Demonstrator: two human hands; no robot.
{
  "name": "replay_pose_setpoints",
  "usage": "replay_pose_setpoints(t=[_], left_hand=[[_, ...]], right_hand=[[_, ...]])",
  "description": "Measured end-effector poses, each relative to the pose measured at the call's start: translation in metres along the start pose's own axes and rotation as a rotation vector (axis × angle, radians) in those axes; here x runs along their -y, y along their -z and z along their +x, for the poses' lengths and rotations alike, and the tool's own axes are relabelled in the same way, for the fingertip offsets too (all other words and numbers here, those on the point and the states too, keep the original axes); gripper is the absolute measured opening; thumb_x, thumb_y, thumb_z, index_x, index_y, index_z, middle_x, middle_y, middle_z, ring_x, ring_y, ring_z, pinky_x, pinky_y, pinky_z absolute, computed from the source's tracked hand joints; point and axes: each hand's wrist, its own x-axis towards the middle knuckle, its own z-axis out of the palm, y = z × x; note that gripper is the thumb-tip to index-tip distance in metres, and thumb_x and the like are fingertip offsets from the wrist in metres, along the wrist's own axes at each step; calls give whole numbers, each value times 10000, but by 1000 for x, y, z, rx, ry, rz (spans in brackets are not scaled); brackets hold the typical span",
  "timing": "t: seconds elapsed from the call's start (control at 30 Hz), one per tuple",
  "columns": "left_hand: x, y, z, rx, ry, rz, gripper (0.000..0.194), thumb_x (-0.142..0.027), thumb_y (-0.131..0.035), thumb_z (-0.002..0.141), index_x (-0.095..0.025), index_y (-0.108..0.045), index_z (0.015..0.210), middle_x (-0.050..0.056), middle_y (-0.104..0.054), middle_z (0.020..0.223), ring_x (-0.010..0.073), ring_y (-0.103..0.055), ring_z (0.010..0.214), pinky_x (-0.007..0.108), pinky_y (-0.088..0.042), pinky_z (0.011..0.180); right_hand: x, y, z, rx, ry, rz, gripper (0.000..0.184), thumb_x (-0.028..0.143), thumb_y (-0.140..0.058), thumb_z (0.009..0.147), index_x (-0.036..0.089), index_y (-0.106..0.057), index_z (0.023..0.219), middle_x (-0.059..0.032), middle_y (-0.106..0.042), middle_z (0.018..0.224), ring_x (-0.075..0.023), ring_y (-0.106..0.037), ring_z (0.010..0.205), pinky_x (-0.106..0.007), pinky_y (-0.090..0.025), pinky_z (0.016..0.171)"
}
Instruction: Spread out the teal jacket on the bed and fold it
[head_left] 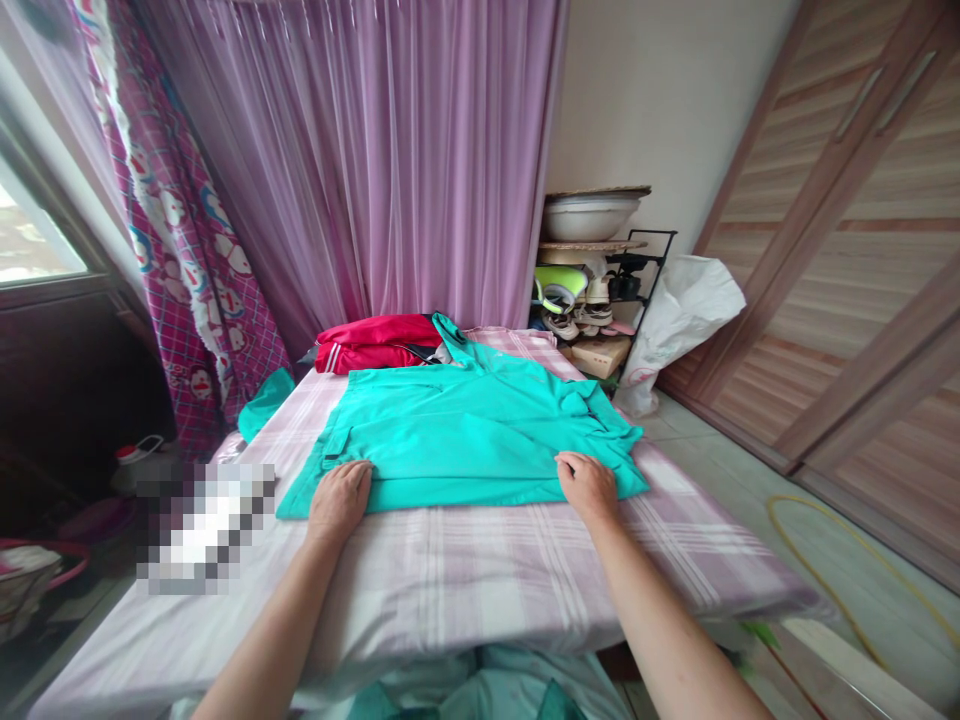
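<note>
A teal garment [450, 430] lies spread on the bed-like surface with a checked cloth [480, 590]. A small dark tab shows near its left edge, and bunched folds lie at its right. My left hand [341, 497] is on the near left part of the garment, its fingers curled down on the fabric. Near the right corner, my right hand [590, 487] likewise has its fingers bent onto the cloth. A straight crease runs between the two hands, just above the near edge. The fingertips are partly hidden.
A red garment [375, 342] with white stripes lies behind the teal one. Purple curtains [450, 170] hang at the back. To the right stand a shoe rack [652, 270], a white sack [679, 315] and a wooden wardrobe [840, 260]. A blurred-out object [214, 525] sits at left.
</note>
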Motion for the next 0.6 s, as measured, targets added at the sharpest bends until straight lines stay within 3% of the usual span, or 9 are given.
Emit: replay_pose_setpoints(t=[0.27, 0.6], left_hand=[[-1, 2, 0, 26, 3, 9, 479, -431, -299, 983, -196, -712, 1046, 111, -743, 1100, 246, -667, 1055, 409, -499, 979], [-3, 2, 0, 12, 14, -2, 476, -425, -302, 984, -197, -716, 1039, 106, -747, 1092, 247, -670, 1049, 409, -499, 976]], right_hand=[[-13, -7, 3, 49, 22, 10, 298, 248, -499, 883, 259, -784, 968, -32, -762, 1078, -197, -668, 975, -288, -440, 809], [-2, 0, 0, 15, 1, 1, 303, 214, -491, 874, 259, -785, 935, -30, -767, 1048, -195, -665, 937, -294, -431, 798]])
